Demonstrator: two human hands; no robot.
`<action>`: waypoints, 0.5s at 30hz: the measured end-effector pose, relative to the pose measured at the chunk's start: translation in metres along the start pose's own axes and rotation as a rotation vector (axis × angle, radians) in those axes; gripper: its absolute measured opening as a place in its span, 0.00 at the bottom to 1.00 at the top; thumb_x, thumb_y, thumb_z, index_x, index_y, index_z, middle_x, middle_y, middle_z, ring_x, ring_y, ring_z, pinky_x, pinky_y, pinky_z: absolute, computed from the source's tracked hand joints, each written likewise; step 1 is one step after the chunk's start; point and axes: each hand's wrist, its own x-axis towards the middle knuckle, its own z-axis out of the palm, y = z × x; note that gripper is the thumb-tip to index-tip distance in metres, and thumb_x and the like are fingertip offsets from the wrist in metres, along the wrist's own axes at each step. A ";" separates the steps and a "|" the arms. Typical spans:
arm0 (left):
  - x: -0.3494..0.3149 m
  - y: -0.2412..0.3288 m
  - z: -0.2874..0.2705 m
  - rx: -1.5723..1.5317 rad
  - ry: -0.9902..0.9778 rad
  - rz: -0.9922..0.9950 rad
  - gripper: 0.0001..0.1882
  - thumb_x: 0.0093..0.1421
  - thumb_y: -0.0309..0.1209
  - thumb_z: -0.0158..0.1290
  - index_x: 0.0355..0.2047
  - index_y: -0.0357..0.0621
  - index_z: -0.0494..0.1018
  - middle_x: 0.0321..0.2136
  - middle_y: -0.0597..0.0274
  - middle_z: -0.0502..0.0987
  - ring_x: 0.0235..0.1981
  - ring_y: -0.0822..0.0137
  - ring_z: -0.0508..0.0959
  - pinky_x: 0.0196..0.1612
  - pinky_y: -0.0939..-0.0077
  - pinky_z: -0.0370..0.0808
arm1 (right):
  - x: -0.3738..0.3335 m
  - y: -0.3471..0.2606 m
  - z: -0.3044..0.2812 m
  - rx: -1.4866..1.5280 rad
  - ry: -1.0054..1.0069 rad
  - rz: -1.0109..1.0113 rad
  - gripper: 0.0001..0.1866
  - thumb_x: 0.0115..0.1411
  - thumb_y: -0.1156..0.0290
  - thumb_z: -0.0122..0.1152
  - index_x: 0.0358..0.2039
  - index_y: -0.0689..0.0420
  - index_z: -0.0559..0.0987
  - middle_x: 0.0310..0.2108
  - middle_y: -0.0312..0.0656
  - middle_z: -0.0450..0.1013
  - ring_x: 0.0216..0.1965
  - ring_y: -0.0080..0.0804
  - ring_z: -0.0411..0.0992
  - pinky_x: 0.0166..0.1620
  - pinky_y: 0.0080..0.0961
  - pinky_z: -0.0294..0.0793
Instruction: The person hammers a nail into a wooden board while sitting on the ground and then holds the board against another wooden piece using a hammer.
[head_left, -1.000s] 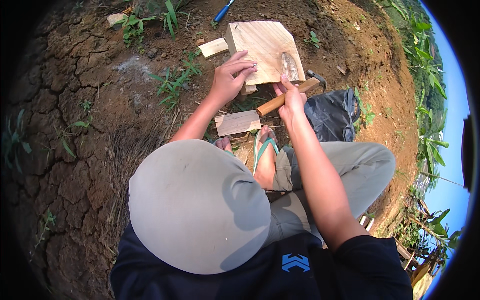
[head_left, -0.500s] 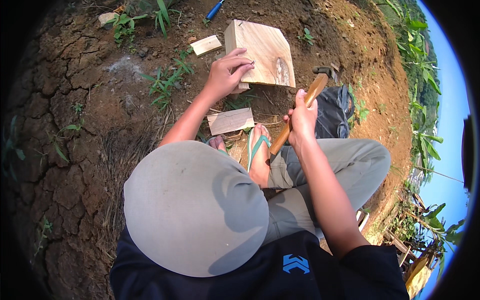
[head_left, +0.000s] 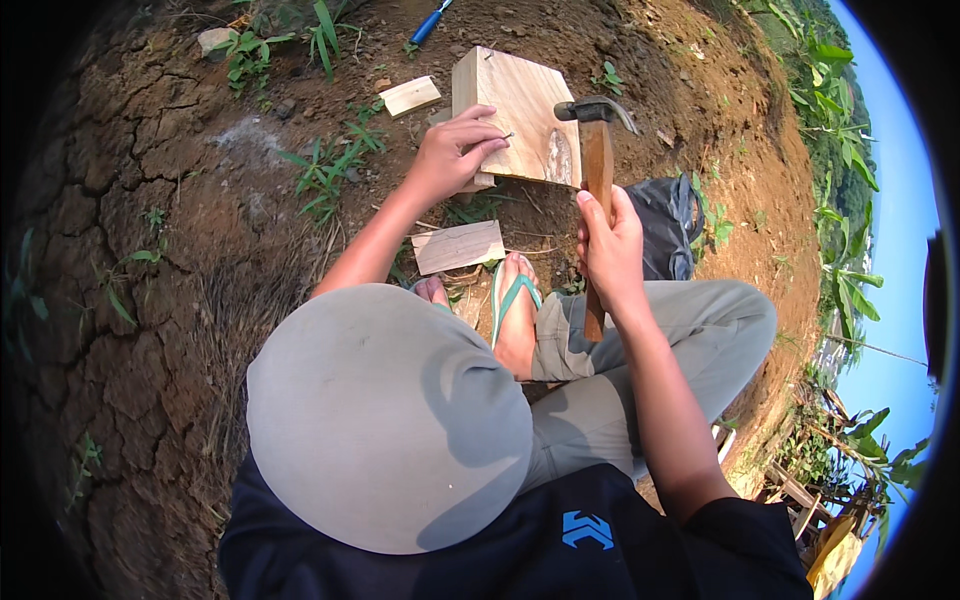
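Observation:
My left hand (head_left: 452,155) is closed in a pinch on a small nail (head_left: 508,136) at the left edge of a pale board. This board forms the upper face of a wooden block or box (head_left: 530,100), which rests on the ground beyond my feet. A second nail (head_left: 489,56) sticks up near the board's far left corner. My right hand (head_left: 612,248) grips a claw hammer (head_left: 598,165) by its wooden handle. The hammer's dark head is raised by the board's right side, apart from the nail.
A loose wood piece (head_left: 458,247) lies in front of my sandalled feet (head_left: 515,310). A smaller offcut (head_left: 409,96) and a blue-handled tool (head_left: 431,22) lie farther off. A black bag (head_left: 668,228) is at the right, on bare soil with weeds (head_left: 325,180).
The hammer has swung up and left, its head now turned toward the board's right side. My left hand stays at the nail, and the block has shifted slightly.

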 end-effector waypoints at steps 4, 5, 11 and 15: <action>0.000 0.004 0.002 -0.012 -0.022 0.005 0.06 0.61 0.29 0.62 0.36 0.41 0.85 0.38 0.56 0.86 0.57 0.56 0.80 0.55 0.61 0.76 | -0.011 -0.007 0.010 -0.241 0.033 -0.222 0.14 0.74 0.63 0.55 0.47 0.62 0.75 0.27 0.38 0.73 0.26 0.22 0.67 0.31 0.28 0.68; 0.000 0.006 0.001 0.000 -0.043 -0.003 0.07 0.61 0.29 0.62 0.36 0.41 0.85 0.39 0.57 0.86 0.57 0.57 0.79 0.56 0.62 0.76 | -0.015 -0.007 0.012 -0.284 0.079 -0.288 0.14 0.74 0.63 0.54 0.48 0.63 0.74 0.26 0.41 0.72 0.27 0.23 0.68 0.31 0.29 0.70; 0.001 0.004 0.004 0.059 -0.106 0.024 0.06 0.61 0.28 0.62 0.37 0.42 0.85 0.39 0.60 0.86 0.58 0.58 0.79 0.56 0.62 0.74 | -0.029 0.008 0.019 -0.053 -0.019 -0.010 0.12 0.76 0.59 0.51 0.40 0.55 0.71 0.22 0.30 0.65 0.18 0.15 0.61 0.20 0.20 0.60; 0.005 0.007 0.006 0.087 -0.141 0.069 0.06 0.61 0.30 0.63 0.35 0.43 0.85 0.37 0.59 0.86 0.56 0.58 0.80 0.53 0.60 0.75 | -0.025 0.018 0.021 0.184 0.059 0.162 0.11 0.75 0.59 0.52 0.37 0.50 0.68 0.19 0.26 0.60 0.11 0.13 0.55 0.12 0.17 0.55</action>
